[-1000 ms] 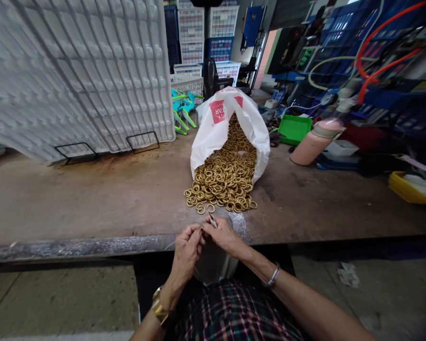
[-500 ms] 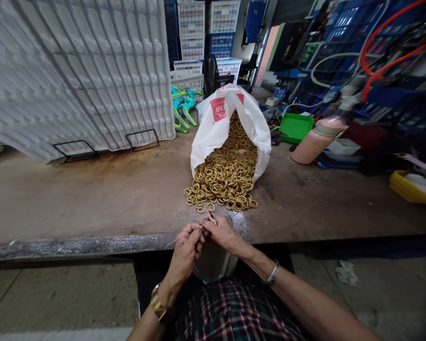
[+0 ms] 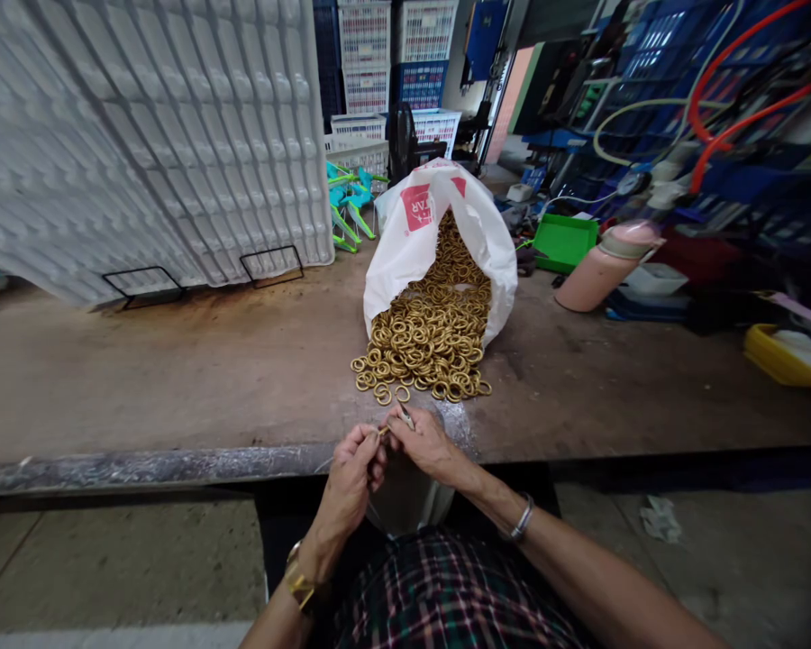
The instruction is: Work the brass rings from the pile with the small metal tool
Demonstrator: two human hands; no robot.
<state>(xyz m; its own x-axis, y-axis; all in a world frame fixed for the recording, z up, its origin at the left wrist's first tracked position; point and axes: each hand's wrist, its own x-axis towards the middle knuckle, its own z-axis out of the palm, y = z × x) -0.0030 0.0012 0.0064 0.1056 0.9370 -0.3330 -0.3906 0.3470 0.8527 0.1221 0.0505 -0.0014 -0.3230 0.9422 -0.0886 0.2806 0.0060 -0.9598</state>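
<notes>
Brass-coloured rings [image 3: 425, 347] spill in a heap from a white plastic bag [image 3: 402, 243] onto the table. Just below the heap, over the table's front edge, my left hand [image 3: 359, 460] pinches a small brass ring [image 3: 384, 432], seen nearly edge-on. My right hand [image 3: 424, 442] touches the other side of that ring and is closed around a small pointed tool [image 3: 405, 415], whose dark tip sticks out beside the thumb. Most of the tool is hidden in the fingers. A greyish container [image 3: 405, 496] shows beneath both hands.
White ribbed trays [image 3: 230, 135] lean on black wire stands at the left of the brown table [image 3: 176, 379]. To the right are a pink bottle [image 3: 598, 270], a green tray [image 3: 565, 242] and a yellow tray [image 3: 784, 359]. Stacked crates [image 3: 365, 54] stand behind.
My left hand has shifted very slightly left, and a little more of the ring shows between the fingertips. The right hand keeps its hold on the tool.
</notes>
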